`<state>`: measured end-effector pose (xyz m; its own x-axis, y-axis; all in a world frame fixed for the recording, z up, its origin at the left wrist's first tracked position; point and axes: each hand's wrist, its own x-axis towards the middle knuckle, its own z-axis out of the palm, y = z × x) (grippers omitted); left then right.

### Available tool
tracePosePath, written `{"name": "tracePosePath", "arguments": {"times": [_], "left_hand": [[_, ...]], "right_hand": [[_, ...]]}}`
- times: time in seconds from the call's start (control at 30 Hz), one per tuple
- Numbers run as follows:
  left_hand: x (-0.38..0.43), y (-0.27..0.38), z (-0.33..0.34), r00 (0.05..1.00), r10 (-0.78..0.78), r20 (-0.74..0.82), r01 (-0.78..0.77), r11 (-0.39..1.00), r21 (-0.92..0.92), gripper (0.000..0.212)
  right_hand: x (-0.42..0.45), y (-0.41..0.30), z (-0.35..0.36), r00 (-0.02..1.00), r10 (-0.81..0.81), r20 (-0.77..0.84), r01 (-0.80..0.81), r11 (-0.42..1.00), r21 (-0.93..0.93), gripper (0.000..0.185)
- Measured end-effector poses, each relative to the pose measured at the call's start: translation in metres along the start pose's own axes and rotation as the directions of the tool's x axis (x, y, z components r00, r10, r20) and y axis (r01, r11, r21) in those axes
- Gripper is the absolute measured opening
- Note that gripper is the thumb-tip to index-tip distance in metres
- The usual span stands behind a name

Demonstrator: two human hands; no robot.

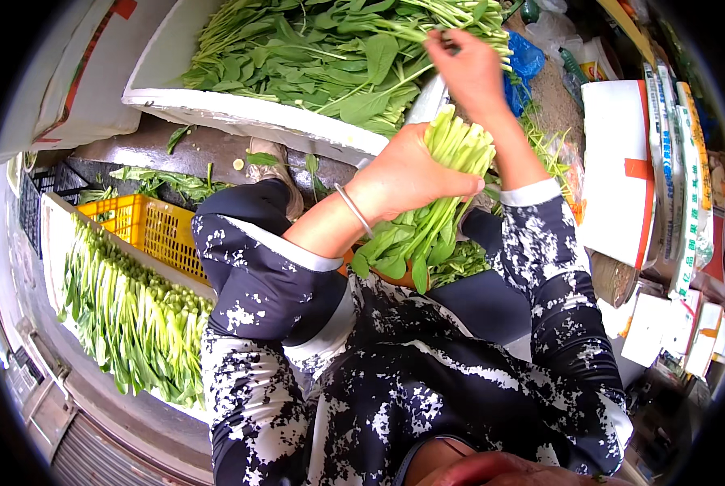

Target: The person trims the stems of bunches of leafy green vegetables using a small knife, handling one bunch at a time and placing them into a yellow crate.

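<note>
My left hand [399,173], with a bangle at its wrist, grips a bunch of leafy greens [459,146]. The cut stem ends point up and away from me, while the leaves hang toward my lap. Beyond it, my right hand [468,70] is slightly blurred over a heap of loose leafy greens [313,61]. Its fingertips pinch a pale green stem [402,30] at the heap's right side. Something small and dark shows at those fingers, too unclear to name. The heap fills a white foam box [259,115] in front of me.
At left, a row of greens [137,310] stands packed in another foam box, beside a yellow plastic crate [168,228]. Leaf scraps [174,182] litter the floor near my shoe [277,176]. A blue plastic bag [523,61] and a white foam box [614,170] are at right.
</note>
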<state>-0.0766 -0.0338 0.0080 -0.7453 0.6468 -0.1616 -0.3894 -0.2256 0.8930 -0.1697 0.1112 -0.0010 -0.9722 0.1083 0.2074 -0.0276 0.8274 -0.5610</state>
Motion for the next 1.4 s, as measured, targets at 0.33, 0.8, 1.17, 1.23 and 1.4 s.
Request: {"name": "tracePosePath", "arguments": {"times": [0.33,0.8,1.17,1.23,1.4], "left_hand": [[0.0,-0.001,0.005,0.998,0.051,0.029,-0.055,0.985,0.165,0.02],[0.007,-0.011,0.012,0.991,-0.026,0.132,0.021,0.999,0.044,0.034],[0.003,0.001,0.0,0.997,-0.076,0.006,0.071,0.902,-0.425,0.03],[0.002,0.005,0.001,0.999,-0.041,0.035,0.052,0.91,-0.412,0.029],[-0.004,0.009,-0.002,0.997,-0.073,0.025,0.077,0.913,-0.4,0.03]], "right_hand": [[-0.039,0.011,-0.188,0.861,-0.018,-0.509,0.301,0.824,0.48,0.02],[-0.099,0.006,-0.146,0.884,0.01,0.467,-0.131,0.965,0.226,0.014],[-0.016,-0.015,-0.064,0.886,-0.321,0.335,0.268,0.943,0.198,0.02],[0.013,-0.024,-0.038,0.747,-0.618,0.244,0.63,0.775,0.033,0.017],[0.041,-0.023,0.037,0.554,-0.573,0.603,0.83,0.334,-0.446,0.009]]}}
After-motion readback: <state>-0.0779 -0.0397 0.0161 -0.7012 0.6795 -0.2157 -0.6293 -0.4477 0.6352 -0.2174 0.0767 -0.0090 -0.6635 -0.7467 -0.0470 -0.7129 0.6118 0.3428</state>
